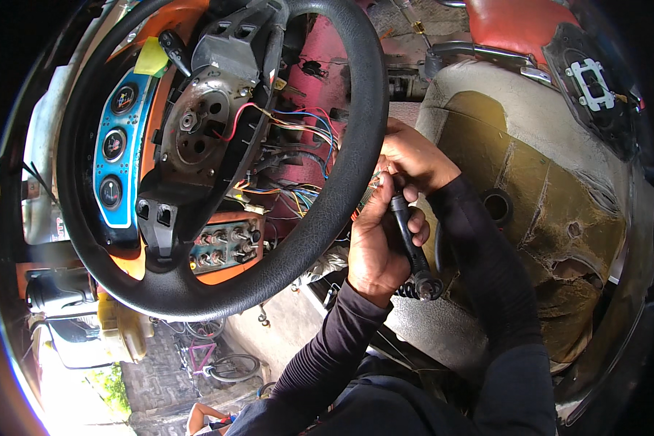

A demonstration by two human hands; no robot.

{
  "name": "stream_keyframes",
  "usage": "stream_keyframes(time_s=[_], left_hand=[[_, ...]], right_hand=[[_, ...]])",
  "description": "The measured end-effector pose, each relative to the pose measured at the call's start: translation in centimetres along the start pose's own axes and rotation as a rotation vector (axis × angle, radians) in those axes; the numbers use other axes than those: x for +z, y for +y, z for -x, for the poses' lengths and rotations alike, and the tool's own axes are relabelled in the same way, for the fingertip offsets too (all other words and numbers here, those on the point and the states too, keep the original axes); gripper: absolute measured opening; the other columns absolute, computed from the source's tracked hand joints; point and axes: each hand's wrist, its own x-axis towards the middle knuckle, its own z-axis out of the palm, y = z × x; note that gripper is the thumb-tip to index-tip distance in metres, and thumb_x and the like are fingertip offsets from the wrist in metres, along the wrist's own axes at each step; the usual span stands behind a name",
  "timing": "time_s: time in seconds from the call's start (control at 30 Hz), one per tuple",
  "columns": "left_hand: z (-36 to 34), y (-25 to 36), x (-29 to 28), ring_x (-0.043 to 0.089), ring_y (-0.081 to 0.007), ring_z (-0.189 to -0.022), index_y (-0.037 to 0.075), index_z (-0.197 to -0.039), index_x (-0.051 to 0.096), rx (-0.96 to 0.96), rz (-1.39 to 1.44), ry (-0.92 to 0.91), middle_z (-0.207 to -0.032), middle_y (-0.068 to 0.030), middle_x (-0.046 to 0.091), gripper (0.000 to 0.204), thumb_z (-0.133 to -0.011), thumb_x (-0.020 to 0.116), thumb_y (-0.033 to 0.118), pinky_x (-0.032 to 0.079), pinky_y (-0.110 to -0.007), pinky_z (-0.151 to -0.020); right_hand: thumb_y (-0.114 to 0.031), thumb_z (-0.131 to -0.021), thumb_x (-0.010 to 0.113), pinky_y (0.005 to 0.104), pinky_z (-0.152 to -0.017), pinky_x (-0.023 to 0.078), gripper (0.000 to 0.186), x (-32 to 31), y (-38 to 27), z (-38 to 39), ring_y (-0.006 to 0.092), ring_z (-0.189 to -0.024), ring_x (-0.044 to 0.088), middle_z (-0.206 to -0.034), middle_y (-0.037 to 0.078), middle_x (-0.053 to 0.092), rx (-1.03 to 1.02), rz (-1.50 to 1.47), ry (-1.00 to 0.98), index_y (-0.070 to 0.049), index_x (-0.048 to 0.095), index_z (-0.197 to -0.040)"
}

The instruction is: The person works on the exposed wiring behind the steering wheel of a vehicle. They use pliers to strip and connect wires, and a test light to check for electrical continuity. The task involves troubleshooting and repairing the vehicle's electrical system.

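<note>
My left hand is closed around a black stalk-like piece, slim in the middle with a rounded end toward me; its exact kind I cannot tell. Just beyond it, my right hand has its fingers bent together at the ends of thin coloured wires. The fingertips of both hands nearly meet there, and what the right fingers pinch is partly hidden. These wires run from the steering column, passing behind the rim of the black steering wheel, which stands left of my hands.
Behind the wheel sits a blue gauge panel, with a switch panel below it. A worn, torn seat lies to the right, bearing a dark ring. Outside at lower left are a bicycle and another person's arm.
</note>
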Motion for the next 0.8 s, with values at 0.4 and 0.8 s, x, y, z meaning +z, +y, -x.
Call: stream_keyframes(time_s=[0.4, 0.8], left_hand=[[0.29, -0.14, -0.12, 0.049, -0.0126, -0.062, 0.014, -0.117, 0.056, 0.05, 0.048, 0.001, -0.092, -0.0015, 0.058, 0.026, -0.104, 0.055, 0.036, 0.039, -0.027, -0.053], [0.19, -0.25, -0.03, 0.049, -0.0127, -0.062, 0.014, -0.113, 0.055, -0.054, 0.051, 0.036, -0.091, -0.0027, 0.058, 0.022, -0.103, 0.056, 0.034, 0.039, -0.026, -0.052]], right_hand=[[-0.014, -0.099, 0.06, 0.0284, -0.078, 0.06, 0.033, -0.23, 0.0, 0.08, 0.0262, -0.1, 0.073, -0.12, 0.014, 0.068, 0.055, -0.048, 0.015, 0.002, 0.059, -0.128], [-0.011, -0.098, 0.06, 0.037, -0.085, 0.06, 0.032, -0.39, 0.29, -0.04, 0.0281, -0.097, 0.073, -0.116, 0.014, 0.069, 0.007, -0.087, -0.005, 0.004, 0.058, -0.127]])
